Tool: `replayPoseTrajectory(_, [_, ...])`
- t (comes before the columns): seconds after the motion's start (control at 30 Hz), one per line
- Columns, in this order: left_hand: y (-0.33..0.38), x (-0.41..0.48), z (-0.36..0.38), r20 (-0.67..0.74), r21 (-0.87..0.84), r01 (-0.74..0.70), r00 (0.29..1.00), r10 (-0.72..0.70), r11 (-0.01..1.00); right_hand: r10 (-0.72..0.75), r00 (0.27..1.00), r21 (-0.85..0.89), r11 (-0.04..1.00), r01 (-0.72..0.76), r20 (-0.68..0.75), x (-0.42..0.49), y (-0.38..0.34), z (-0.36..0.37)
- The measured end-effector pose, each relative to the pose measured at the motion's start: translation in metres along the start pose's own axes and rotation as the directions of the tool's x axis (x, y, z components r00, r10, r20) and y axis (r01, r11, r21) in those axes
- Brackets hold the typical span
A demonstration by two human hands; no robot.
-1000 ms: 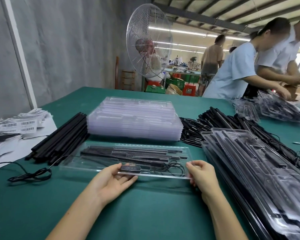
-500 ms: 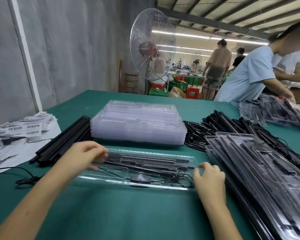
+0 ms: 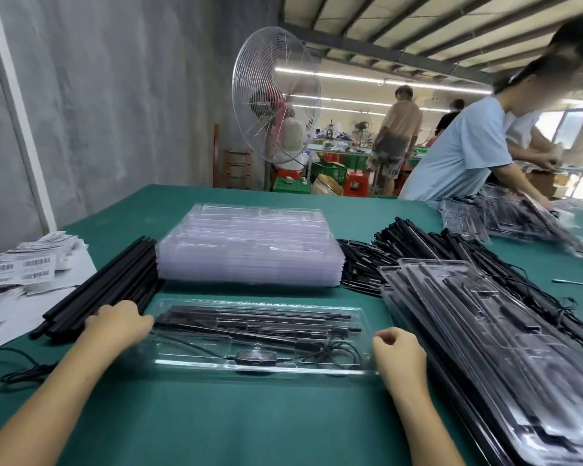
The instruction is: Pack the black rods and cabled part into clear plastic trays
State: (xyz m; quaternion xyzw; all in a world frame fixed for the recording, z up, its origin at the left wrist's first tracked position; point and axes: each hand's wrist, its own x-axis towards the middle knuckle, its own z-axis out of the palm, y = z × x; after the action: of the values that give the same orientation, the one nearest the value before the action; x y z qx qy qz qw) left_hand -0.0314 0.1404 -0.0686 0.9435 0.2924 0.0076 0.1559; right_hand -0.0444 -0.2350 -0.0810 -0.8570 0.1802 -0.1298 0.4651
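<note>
A clear plastic tray (image 3: pixel 266 302) lies in front of me on the green table, with black rods (image 3: pixel 249 317) and a cabled part (image 3: pixel 256 356) in it. My left hand (image 3: pixel 118 322) is on the near end of the loose black rod pile (image 3: pixel 115 277), just left of the tray, its fingers curled over the rods. My right hand (image 3: pixel 398 348) sits at the tray's right end, curled on its edge.
Behind the tray stands a stack of empty clear trays (image 3: pixel 249 243). Filled trays (image 3: pixel 485 331) are piled at the right, with a heap of cabled parts (image 3: pixel 401 243) behind them. A loose cable (image 3: pixel 21 375) and barcode labels (image 3: pixel 24 267) lie left. A person (image 3: pixel 458 153) works at the far right.
My left hand left the tray's front edge and moved up and left onto the rod pile. My right hand stayed at the tray's right end.
</note>
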Motion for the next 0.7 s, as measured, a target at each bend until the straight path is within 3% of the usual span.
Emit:
replayPoseTrajectory(0.23, [0.008, 0.007, 0.002, -0.012, 0.071, 0.053, 0.999, -0.052, 0.996, 0.021, 0.999, 0.142, 0.990, -0.017, -0.026, 0.001, 0.000, 0.000])
replayPoseTrajectory(0.3, [0.009, 0.006, 0.003, -0.030, 0.064, 0.043, 0.999, -0.041, 0.997, 0.056, 0.998, 0.292, 0.955, -0.052, -0.005, 0.001, -0.001, 0.001])
replayPoseTrajectory(0.33, [0.009, 0.006, 0.004, -0.043, 0.066, 0.021, 0.999, -0.018, 0.998, 0.094, 0.995, 0.428, 0.898, -0.098, 0.029, 0.002, -0.002, 0.000])
replayPoseTrajectory(0.4, [0.013, 0.003, 0.000, -0.054, 0.083, -0.047, 0.997, 0.051, 0.995, 0.185, 0.970, 0.693, 0.679, -0.243, 0.159, 0.000, -0.006, -0.003])
replayPoseTrajectory(0.47, [0.019, -0.003, -0.005, -0.034, 0.084, -0.098, 0.994, 0.101, 0.992, 0.210, 0.947, 0.812, 0.491, -0.316, 0.241, 0.001, -0.007, -0.005])
replayPoseTrajectory(0.6, [0.022, -0.013, -0.016, 0.109, -0.032, -0.094, 0.989, 0.097, 0.995, 0.194, 0.949, 0.897, 0.325, -0.300, 0.247, 0.004, -0.005, -0.005])
replayPoseTrajectory(0.7, [0.018, -0.013, -0.019, 0.139, -0.389, -0.032, 0.986, 0.093, 0.921, 0.185, 0.941, 0.908, 0.262, -0.327, 0.285, 0.003, -0.007, -0.003])
